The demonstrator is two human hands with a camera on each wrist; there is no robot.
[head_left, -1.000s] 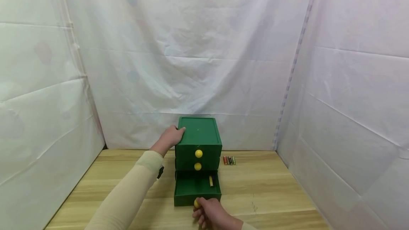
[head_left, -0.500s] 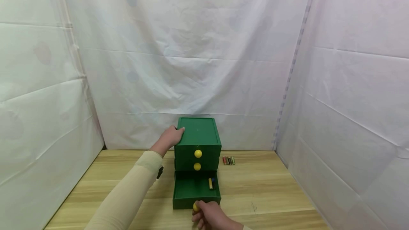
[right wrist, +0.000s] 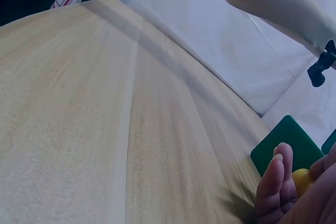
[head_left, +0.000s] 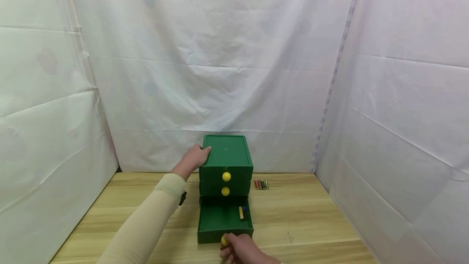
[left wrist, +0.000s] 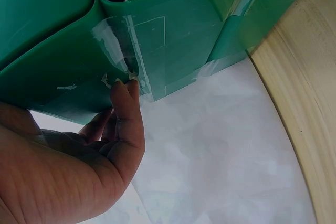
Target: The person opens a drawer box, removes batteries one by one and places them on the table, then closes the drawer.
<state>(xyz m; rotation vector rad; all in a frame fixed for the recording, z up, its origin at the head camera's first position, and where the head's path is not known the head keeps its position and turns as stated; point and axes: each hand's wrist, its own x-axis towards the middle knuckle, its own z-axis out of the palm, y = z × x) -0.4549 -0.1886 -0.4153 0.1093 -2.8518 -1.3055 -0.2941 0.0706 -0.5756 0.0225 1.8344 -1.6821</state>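
A green drawer cabinet (head_left: 226,150) stands on the table with its bottom drawer (head_left: 210,237) pulled out. My right hand (head_left: 242,249) pinches that drawer's yellow round knob (head_left: 224,240), which the right wrist view shows partly hidden behind the fingers. At the cabinet's upper left edge, my left hand (head_left: 194,158) holds on, thumb on top; the left wrist view shows its bent fingers (left wrist: 126,114) against the taped green side. Inside the drawer, toward the right, lie a yellow battery-like cylinder (head_left: 241,213) and a small dark blue item (head_left: 244,212).
Several batteries (head_left: 261,184) lie in a row on the wooden table (head_left: 293,211), right of the cabinet. Two upper drawers stay closed, each with a yellow knob (head_left: 226,177). White cloth (head_left: 220,72) hangs behind and on both sides.
The bottom drawer has slid farther out toward me, with my right hand on its knob. My left hand keeps its place on the cabinet.
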